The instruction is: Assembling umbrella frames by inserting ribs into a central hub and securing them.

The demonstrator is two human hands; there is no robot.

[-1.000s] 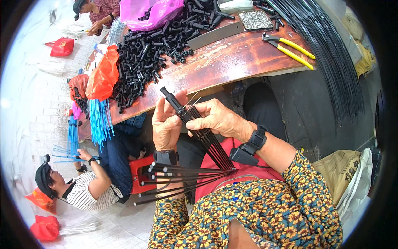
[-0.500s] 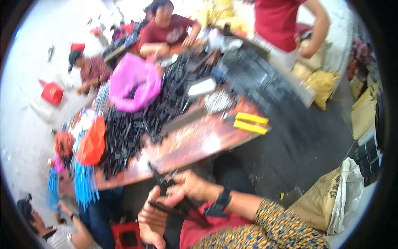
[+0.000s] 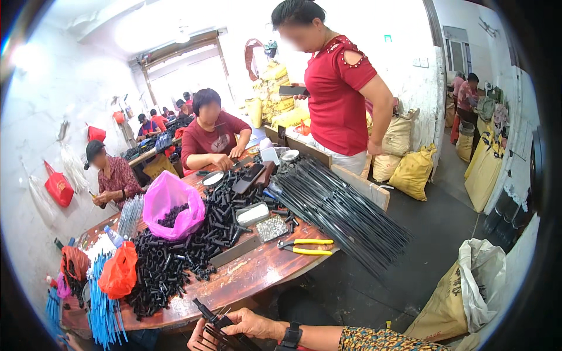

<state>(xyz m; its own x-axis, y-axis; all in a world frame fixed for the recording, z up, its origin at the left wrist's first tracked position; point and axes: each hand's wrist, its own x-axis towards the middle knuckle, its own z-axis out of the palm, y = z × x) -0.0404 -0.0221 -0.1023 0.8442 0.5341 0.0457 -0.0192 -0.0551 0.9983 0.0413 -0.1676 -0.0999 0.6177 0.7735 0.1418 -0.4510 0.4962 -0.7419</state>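
Observation:
At the lower edge, in front of the table, my two hands are together around a black plastic tube-like fitting [image 3: 203, 308] with thin dark rods beside it. My right hand [image 3: 253, 323] pinches the fitting's lower end between thumb and fingers. My left hand [image 3: 201, 338] is closed around the thin rods and is partly cut off by the picture's edge. Nearest on the table lies a large heap of black plastic fittings [image 3: 175, 257]. Yellow-handled cutting pliers [image 3: 313, 241] rest near the table's front edge.
A wooden table [image 3: 257, 275] bears a pink bag [image 3: 153, 202], a tray of small metal pieces [image 3: 272, 229], a red bag [image 3: 119, 269] and blue rods [image 3: 102, 304]. Long black rods [image 3: 345, 210] overhang the right edge. A person in red [image 3: 342, 88] stands beyond; others sit working.
My view has tilted up, so my hands now sit lower in the picture and more of the room shows. Both hands still hold the black fitting and rods.

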